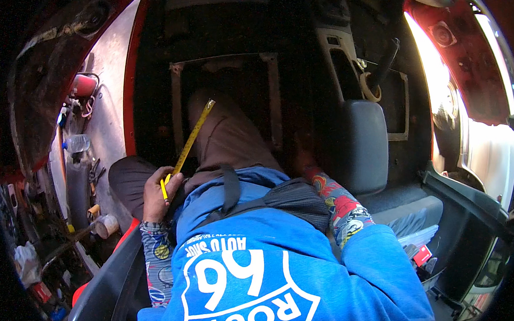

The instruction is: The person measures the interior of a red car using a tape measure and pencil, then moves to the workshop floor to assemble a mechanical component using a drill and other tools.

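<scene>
My left hand (159, 194) is closed at the left of my lap, beside my thigh. Out of it runs the yellow blade of a tape measure (194, 136), its tip resting over my brown trouser leg (226, 133). Whatever case the blade comes from is hidden by the fingers. A thin yellow stick (164, 190), like a pencil or marker, is also held between those fingers. My right hand (306, 161) is down in dark shadow between my leg and the grey armrest (365, 145); its fingers cannot be made out.
Metal seat-mount frames (274, 98) are on the dark vehicle floor. A centre console (341, 55) with a lever (390, 57) stands to the right. Past the open left door lie a clear bottle (77, 143), a red container (83, 86) and several tools. Papers (417, 236) sit by my right elbow.
</scene>
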A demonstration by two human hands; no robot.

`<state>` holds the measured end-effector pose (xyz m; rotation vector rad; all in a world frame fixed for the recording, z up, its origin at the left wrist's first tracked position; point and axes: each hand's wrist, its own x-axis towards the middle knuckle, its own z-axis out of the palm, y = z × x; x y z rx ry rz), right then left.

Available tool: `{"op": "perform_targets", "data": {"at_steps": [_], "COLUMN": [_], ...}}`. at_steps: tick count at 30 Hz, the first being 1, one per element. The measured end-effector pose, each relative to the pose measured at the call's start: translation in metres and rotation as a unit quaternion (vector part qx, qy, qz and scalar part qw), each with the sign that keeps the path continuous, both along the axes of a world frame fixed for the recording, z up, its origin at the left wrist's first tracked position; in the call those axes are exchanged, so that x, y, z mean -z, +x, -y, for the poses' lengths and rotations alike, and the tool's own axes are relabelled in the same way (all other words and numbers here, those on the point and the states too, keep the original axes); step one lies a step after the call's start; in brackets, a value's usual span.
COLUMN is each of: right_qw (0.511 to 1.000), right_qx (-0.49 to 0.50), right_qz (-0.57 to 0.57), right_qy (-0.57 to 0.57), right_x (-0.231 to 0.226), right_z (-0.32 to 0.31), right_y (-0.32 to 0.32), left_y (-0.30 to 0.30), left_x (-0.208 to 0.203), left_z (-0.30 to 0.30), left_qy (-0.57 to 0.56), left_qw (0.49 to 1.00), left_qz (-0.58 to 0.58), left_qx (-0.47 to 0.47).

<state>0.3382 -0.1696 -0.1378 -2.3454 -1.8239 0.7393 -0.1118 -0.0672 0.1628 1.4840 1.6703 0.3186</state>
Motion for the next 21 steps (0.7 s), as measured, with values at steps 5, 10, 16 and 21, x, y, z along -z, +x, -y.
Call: {"op": "perform_targets", "data": {"at_steps": [5,10,16,21], "right_qw": [0.962,0.952,0.952,0.953], "right_qx": [0.082,0.057,0.044,0.038], "right_qz": [-0.157,-0.176,-0.181,-0.176], "right_qy": [-0.206,-0.244,-0.242,-0.243], "right_x": [-0.001,0.005,0.022,0.029], "right_z": [-0.018,-0.035,-0.038,-0.039], "right_y": [0.005,0.006,0.012,0.017], "left_y": [0.000,-0.002,0.000,0.004], "left_x": [0.001,0.007,0.005,0.002], "left_z": [-0.002,0.001,0.002,0.001], "left_qy": [-0.017,-0.019,-0.001,0.001], "left_qw": [1.000,1.000,0.999,0.998], "left_qz": [-0.017,-0.020,-0.034,-0.056], "left_qx": [0.004,-0.008,0.000,0.006]}}
